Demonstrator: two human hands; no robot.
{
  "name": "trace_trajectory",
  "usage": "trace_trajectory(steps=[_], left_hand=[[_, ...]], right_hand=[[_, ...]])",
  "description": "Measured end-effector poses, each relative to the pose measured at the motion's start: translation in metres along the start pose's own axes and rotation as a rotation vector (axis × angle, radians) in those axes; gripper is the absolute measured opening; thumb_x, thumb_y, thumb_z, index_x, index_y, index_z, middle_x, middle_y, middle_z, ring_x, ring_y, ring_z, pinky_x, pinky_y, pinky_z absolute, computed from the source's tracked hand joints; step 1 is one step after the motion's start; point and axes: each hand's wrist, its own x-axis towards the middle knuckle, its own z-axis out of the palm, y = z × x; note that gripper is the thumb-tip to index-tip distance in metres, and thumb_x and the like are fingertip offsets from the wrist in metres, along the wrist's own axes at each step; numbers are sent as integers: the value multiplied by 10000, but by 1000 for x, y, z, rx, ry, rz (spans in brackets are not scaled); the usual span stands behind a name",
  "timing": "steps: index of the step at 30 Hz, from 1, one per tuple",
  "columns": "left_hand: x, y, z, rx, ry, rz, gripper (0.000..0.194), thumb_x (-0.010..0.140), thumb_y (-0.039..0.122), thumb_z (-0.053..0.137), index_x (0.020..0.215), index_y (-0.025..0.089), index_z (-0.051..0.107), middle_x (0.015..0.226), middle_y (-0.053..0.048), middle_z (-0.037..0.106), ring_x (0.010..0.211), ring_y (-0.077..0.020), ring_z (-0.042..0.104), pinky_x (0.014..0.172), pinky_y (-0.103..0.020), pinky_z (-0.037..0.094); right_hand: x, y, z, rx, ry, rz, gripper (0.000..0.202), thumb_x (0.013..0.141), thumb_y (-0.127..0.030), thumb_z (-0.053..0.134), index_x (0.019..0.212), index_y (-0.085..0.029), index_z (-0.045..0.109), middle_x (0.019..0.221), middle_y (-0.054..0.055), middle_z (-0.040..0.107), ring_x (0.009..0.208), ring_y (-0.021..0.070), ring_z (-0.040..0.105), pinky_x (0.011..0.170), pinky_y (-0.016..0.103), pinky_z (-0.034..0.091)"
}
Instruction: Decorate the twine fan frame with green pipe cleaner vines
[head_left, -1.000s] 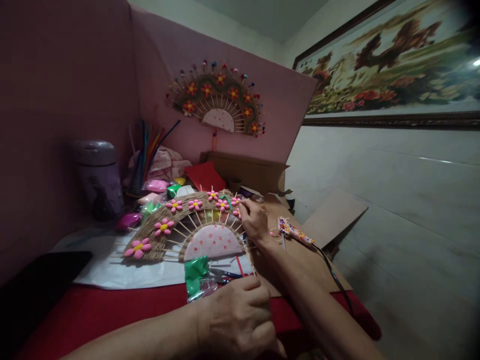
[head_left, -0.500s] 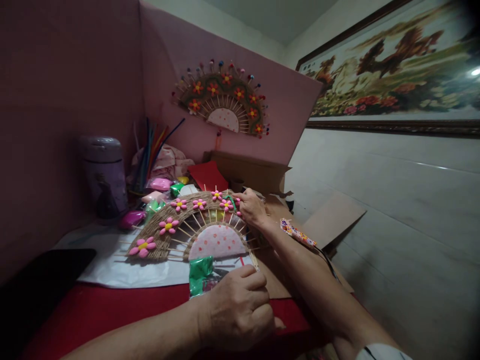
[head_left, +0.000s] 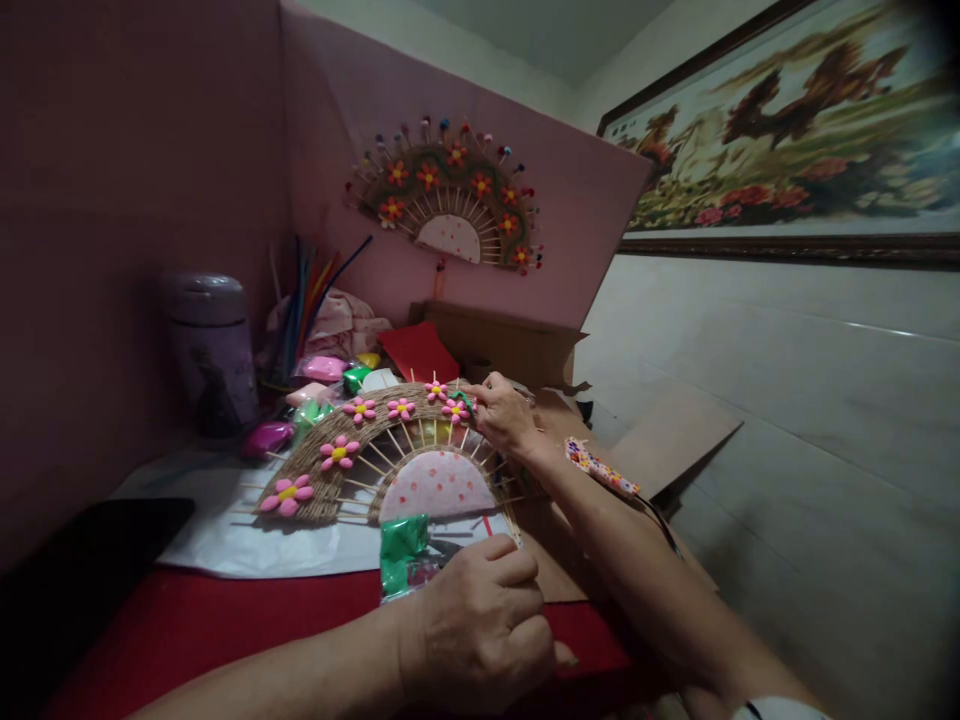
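A half-round fan (head_left: 315,485) of twine woven over thin sticks lies on the table, with pink clay flowers (head_left: 340,452) along its band and a dotted white half-circle (head_left: 435,485) at its base. My right hand (head_left: 510,412) is at the fan's upper right, its fingers closed at a thin green clay strip (head_left: 461,400) that curls beside a flower. Nearer to me, my left hand (head_left: 480,620) is closed in a fist over the front edge; what is inside it, if anything, is hidden. Beside its knuckles lies a green packet (head_left: 403,550).
Several clay packets (head_left: 324,370) and a lidded purple cup (head_left: 210,350) stand behind on the left, near colored pipe cleaners (head_left: 304,300). A finished-looking fan (head_left: 450,200) hangs on the pink board. Cardboard (head_left: 667,440) leans at right; a dark object (head_left: 97,540) lies front left.
The view has shifted very slightly. My right hand stays at the green strip with barely any movement, and my left fist keeps its place near the front edge.
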Motion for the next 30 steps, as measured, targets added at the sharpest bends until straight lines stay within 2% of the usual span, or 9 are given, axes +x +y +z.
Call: trace_trajectory(steps=[5, 14, 17, 21, 30], left_hand=[[0, 0, -1, 10, -8, -13, 329, 794, 217, 595, 512, 157, 437, 480, 10, 441, 526, -124, 341, 513, -308, 227], [-2, 0, 3, 25, -15, -17, 336, 822, 224, 568, 529, 170, 412, 493, 18, 431, 532, -125, 347, 522, -304, 229], [-1, 0, 3, 15, 9, -19, 345, 829, 233, 558, 521, 167, 416, 486, 15, 428, 528, -128, 342, 516, -304, 225], [-1, 0, 2, 10, 16, -16, 345, 824, 229, 562, 514, 164, 425, 479, 11, 429, 524, -130, 340, 512, -307, 227], [-1, 0, 3, 0, 18, -10, 348, 819, 229, 574, 513, 162, 424, 474, 11, 433, 514, -124, 344, 514, -303, 240]], right_hand=[[2, -7, 1, -78, -24, -86, 343, 886, -285, 459, 1180, -361, 619, 934, 45, 509, 781, 154, 461, 603, 240, 325], [11, -4, 16, -22, -31, -66, 302, 903, -345, 439, 1109, -355, 660, 919, 40, 510, 743, 147, 450, 541, 244, 267], [12, -5, 15, -2, -42, -55, 296, 897, -359, 452, 1106, -353, 661, 921, 38, 512, 753, 146, 455, 552, 236, 283], [9, -9, 8, 5, -56, -35, 327, 909, -284, 429, 1154, -341, 637, 941, 43, 522, 778, 141, 478, 586, 229, 319], [7, -12, 9, -39, -82, -26, 316, 913, -343, 429, 1154, -370, 632, 943, 39, 522, 802, 150, 502, 616, 240, 339]])
